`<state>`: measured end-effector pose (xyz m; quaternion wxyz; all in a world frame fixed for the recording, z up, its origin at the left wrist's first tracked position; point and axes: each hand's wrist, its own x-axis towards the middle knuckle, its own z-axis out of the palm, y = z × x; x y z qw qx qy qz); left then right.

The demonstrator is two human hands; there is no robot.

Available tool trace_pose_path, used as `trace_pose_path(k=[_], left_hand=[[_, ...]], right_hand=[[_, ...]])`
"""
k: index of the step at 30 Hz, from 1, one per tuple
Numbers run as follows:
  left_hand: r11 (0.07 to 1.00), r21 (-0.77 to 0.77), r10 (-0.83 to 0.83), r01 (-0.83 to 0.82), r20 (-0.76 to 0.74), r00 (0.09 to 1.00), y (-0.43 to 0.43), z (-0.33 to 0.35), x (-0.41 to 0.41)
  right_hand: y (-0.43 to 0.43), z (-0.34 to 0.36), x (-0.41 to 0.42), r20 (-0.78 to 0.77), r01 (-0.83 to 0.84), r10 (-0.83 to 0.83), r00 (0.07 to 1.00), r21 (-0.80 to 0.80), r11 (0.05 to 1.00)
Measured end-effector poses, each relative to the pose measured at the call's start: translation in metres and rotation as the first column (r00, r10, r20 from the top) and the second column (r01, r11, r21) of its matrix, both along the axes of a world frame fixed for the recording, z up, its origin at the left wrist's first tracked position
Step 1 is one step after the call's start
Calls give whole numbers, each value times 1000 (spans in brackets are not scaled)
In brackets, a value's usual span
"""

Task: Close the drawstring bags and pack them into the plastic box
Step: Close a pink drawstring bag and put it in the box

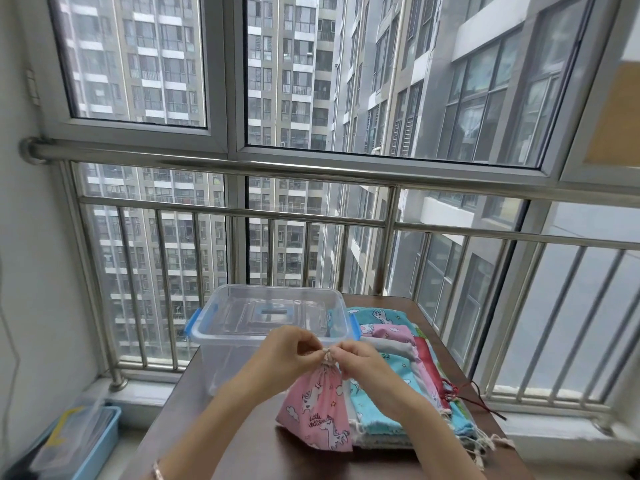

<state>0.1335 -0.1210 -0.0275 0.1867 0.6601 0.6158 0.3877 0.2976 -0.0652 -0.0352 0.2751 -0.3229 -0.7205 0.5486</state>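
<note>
A pink unicorn-print drawstring bag [317, 408] hangs above the table, its mouth gathered tight at the top. My left hand [287, 353] and my right hand [358, 362] meet at that gathered mouth, each pinching the white drawstring there. Behind them stands the clear plastic box [221, 336] with blue side latches, open at the top; a clear lid appears to lie in or under it. To the right lies a stack of flat drawstring bags [388, 420] in blue, pink, grey and red prints, cords trailing toward me.
The dark brown table [221, 441] stands against a steel balcony railing [311, 216] and windows. A blue bin [86, 441] holding plastic-wrapped items sits on the floor at the lower left. A red cord [481, 400] trails off the stack's right side.
</note>
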Motion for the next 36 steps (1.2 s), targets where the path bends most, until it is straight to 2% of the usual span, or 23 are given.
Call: trace_pose_path(k=[3, 6, 8, 11, 14, 17, 25, 30, 36], left_hand=[[1000, 3, -15, 15, 24, 1000, 0, 2, -1], [999, -13, -29, 29, 66, 997, -1, 2, 0], [997, -52, -45, 51, 108, 993, -1, 1, 1], [994, -93, -47, 62, 154, 987, 0, -2, -1], [992, -102, -53, 70, 160, 986, 0, -3, -2], [993, -97, -52, 72, 193, 980, -1, -3, 0], [992, -107, -36, 65, 250, 968, -1, -4, -2], [993, -107, -30, 59, 248, 968, -2, -1, -2], [997, -70, -31, 39, 113, 993, -7, 6, -9]], right_hand=[[4, -4, 4, -256, -162, 101, 961, -230, 960], [5, -10, 2, -345, -172, 69, 936, -278, 945], [4, -15, -2, -315, -55, -16, 949, -215, 975], [0, -19, -4, -246, 153, -152, 957, -14, 988], [-5, -20, -4, -292, 280, -215, 932, 202, 938], [-3, -24, -4, -266, 322, -228, 937, 400, 858], [1, -23, 1, -243, 268, -173, 954, 442, 856], [-3, -18, 4, -268, 236, -130, 955, 417, 878], [5, -19, 15, -194, 165, -99, 976, 359, 919]])
